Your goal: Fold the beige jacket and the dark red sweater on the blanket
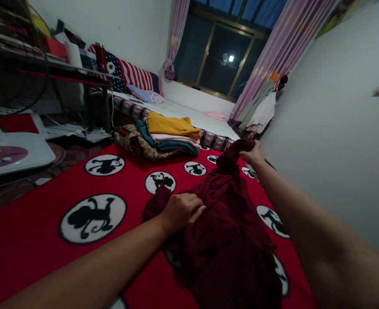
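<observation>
A dark maroon top (228, 240) lies rumpled across the red blanket (48, 206), which has black monkey figures in white circles. My right hand (253, 153), at the far end of the top, pinches a bunched part of it, lifted a little off the blanket. Closer in, my left hand (183, 209) has its fingers curled into the cloth near the top's left side. Some fingertips of this hand are hidden by the fabric. A bunched, sleeve-like piece sticks out to the left of that hand.
Beyond the top sits a stack of folded clothes, with a mustard garment (173, 125) uppermost, beside a brown patterned cloth (138, 141). A second bed (189, 109) stands under the window. A cluttered desk (64, 64) is at left; hanging clothes (262, 109) and a wall are at right.
</observation>
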The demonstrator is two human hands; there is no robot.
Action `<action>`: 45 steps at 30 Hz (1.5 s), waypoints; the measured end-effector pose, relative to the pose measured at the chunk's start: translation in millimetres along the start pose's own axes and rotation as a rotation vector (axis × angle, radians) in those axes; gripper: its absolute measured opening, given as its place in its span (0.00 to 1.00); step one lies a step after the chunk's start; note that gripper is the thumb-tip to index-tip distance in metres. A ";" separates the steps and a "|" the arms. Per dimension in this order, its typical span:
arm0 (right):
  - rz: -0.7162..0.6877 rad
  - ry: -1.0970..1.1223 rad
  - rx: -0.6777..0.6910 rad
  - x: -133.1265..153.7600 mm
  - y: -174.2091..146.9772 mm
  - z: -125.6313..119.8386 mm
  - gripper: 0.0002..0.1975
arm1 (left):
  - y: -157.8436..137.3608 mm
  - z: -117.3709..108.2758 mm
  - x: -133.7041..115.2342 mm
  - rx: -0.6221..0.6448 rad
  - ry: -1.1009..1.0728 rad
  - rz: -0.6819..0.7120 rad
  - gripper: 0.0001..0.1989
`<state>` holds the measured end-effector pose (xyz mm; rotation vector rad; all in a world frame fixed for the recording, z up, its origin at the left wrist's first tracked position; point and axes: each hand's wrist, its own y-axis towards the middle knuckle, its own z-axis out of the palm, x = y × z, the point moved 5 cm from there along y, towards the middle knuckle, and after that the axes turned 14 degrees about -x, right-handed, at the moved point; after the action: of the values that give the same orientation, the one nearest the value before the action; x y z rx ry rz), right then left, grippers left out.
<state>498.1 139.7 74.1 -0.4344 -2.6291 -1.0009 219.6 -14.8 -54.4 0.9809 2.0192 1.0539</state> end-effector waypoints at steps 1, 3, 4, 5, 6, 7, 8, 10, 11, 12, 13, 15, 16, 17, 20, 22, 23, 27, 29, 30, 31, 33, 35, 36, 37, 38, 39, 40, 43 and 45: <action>-0.031 -0.105 -0.020 0.6 -5.3 -0.5 0.43 | 0.6 -1.5 -3.0 -0.012 -0.003 0.046 0.11; -0.156 -0.205 0.031 9.7 -25.1 10.1 0.40 | 0.8 -3.3 -9.8 -0.016 0.000 0.156 0.14; -0.267 -0.196 0.101 18.7 -39.1 20.1 0.34 | 0.4 -3.7 -12.8 -0.014 0.007 0.207 0.15; -0.394 -0.155 0.178 29.4 -55.1 31.2 0.29 | -0.1 -3.8 -15.1 -0.009 0.013 0.248 0.16; -0.517 -0.099 0.257 40.4 -71.9 41.9 0.27 | -0.9 -3.7 -16.7 -0.007 0.018 0.279 0.16; -0.624 -0.046 0.334 50.2 -88.5 51.6 0.27 | -1.9 -3.3 -17.9 -0.004 0.020 0.303 0.16; -0.701 -0.012 0.402 57.8 -103.2 59.7 0.28 | -3.0 -2.8 -18.8 -0.001 0.021 0.321 0.15; -0.745 -0.036 0.519 64.1 -123.8 71.2 0.31 | -5.6 -1.5 -19.8 0.010 0.022 0.338 0.16; -0.722 -0.083 0.565 63.1 -128.9 74.0 0.30 | -6.5 -1.1 -20.0 0.018 0.024 0.335 0.16; -0.685 -0.133 0.601 60.4 -130.9 74.3 0.28 | -6.5 -1.5 -19.6 0.025 0.029 0.319 0.16; -0.644 -0.174 0.626 57.0 -129.9 72.0 0.24 | -5.4 -2.9 -18.5 0.028 0.036 0.287 0.15; -0.570 -0.222 0.653 50.6 -120.2 61.8 0.17 | 1.0 -9.9 -12.7 0.029 0.052 0.179 0.13; -0.534 -0.234 0.656 48.5 -111.8 55.1 0.15 | 6.1 -15.4 -7.5 0.028 0.061 0.108 0.17; -0.491 -0.241 0.654 47.4 -101.8 48.4 0.13 | 12.1 -21.9 -0.5 0.032 0.075 0.030 0.25; -0.370 -0.237 0.578 53.7 -67.9 32.8 0.11 | 27.7 -39.7 33.9 0.126 0.159 -0.245 0.46; -0.276 -0.069 0.433 66.2 -49.2 27.7 0.19 | 29.0 -46.1 64.8 0.253 0.233 -0.450 0.50; -0.232 0.079 0.363 73.2 -44.0 27.3 0.25 | 26.5 -47.2 79.6 0.317 0.254 -0.535 0.51; -0.195 0.578 0.311 92.2 -59.9 35.3 0.48 | 9.5 -42.8 119.5 0.397 0.242 -0.670 0.51; -0.262 0.605 0.391 93.4 -86.7 32.5 0.43 | 2.4 -39.6 126.8 0.374 0.224 -0.677 0.45; -0.303 0.589 0.436 91.9 -103.2 25.9 0.37 | 0.2 -38.7 128.1 0.359 0.216 -0.681 0.42; -0.349 0.560 0.486 89.3 -121.4 15.7 0.30 | -0.8 -38.3 128.1 0.346 0.205 -0.685 0.40; -0.448 0.449 0.581 80.7 -160.7 -13.0 0.22 | 0.1 -39.1 127.0 0.322 0.181 -0.695 0.35; -0.533 0.329 0.679 69.6 -202.5 -45.5 0.26 | 3.1 -40.4 126.6 0.306 0.152 -0.707 0.34; -0.582 0.281 0.688 64.2 -222.5 -61.2 0.32 | 4.4 -40.7 127.3 0.298 0.133 -0.716 0.33; -0.632 0.247 0.702 59.1 -243.0 -74.0 0.41 | 5.1 -40.3 128.5 0.292 0.107 -0.731 0.33; -0.680 0.212 0.704 54.0 -262.7 -83.4 0.48 | 4.7 -39.1 130.0 0.289 0.071 -0.753 0.34; -0.715 0.160 0.669 48.5 -279.9 -89.2 0.51 | 3.5 -37.2 131.6 0.286 0.024 -0.778 0.35; -0.746 0.106 0.614 43.3 -294.8 -92.0 0.51 | 1.6 -35.0 132.8 0.279 -0.036 -0.806 0.35; -0.821 0.022 0.450 30.2 -320.6 -91.9 0.30 | -4.6 -29.6 132.1 0.238 -0.270 -0.889 0.36; -0.864 0.067 0.355 22.7 -317.4 -97.1 0.19 | -5.7 -33.7 128.2 0.158 -0.419 -0.957 0.37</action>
<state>373.4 -148.6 -35.6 0.8634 -2.8553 -0.6739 125.5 77.6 -69.2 0.1773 1.8654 0.1532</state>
